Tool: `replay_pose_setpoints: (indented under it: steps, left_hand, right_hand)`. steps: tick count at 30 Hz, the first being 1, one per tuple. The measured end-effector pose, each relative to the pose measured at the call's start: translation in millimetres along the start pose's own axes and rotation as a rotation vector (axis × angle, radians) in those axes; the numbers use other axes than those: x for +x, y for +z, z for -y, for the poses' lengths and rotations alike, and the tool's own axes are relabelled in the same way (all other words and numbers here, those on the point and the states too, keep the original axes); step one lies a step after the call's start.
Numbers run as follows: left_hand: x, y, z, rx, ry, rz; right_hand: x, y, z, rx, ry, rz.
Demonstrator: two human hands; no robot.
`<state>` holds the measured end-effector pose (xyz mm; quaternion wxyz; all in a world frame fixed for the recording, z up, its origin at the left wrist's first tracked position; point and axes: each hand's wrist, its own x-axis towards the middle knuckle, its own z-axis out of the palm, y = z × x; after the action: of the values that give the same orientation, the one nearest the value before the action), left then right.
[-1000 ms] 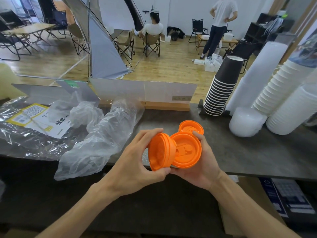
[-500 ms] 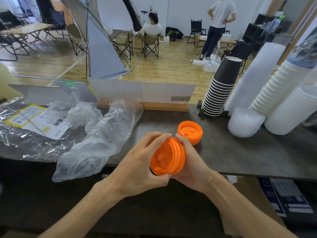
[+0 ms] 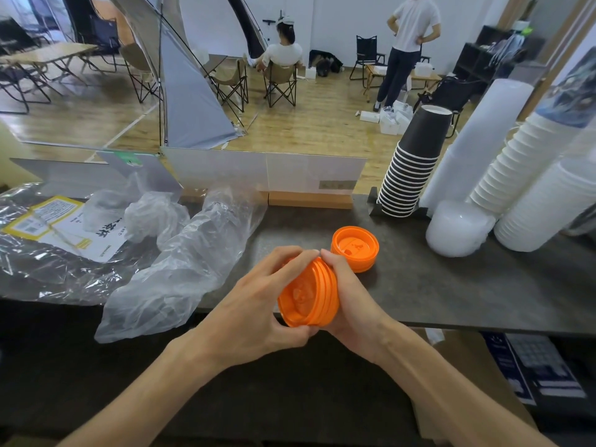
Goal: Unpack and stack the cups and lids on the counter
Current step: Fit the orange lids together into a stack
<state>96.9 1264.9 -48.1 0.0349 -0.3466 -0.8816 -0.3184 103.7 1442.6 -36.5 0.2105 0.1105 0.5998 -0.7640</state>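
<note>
— Dark stone surface [image 3: 435, 291] under you, wooden floor and folding chairs beyond. What are your fingers doing?

— Your left hand [image 3: 258, 314] and right hand [image 3: 351, 304] both curl their fingers round a nested bunch of orange lids [image 3: 306, 298], held on edge over the near rim of the surface; your fingertips nearly meet on top of it.

— And just beyond?

— A second stack of orange lids [image 3: 354, 248] sits flat on the surface, just behind your right fingers.

— To the sides?

— Left of your hands lie crumpled clear plastic bags [image 3: 180, 262], one over a yellow-edged printed sheet [image 3: 64, 227]. Far right, a leaning stack of black cups [image 3: 412, 169], tall white cup stacks [image 3: 532, 188] and clear lids [image 3: 458, 227] resting on the surface.
</note>
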Motion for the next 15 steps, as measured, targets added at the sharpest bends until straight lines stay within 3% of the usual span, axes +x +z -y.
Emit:
replay_pose_setpoints:
  steps: [15]
  left_hand:
    - [-5.0,-3.9,4.2,-0.013,0.003,0.043]
  right_hand:
    - [-3.2,5.0,0.9,-0.241,0.008,-0.068]
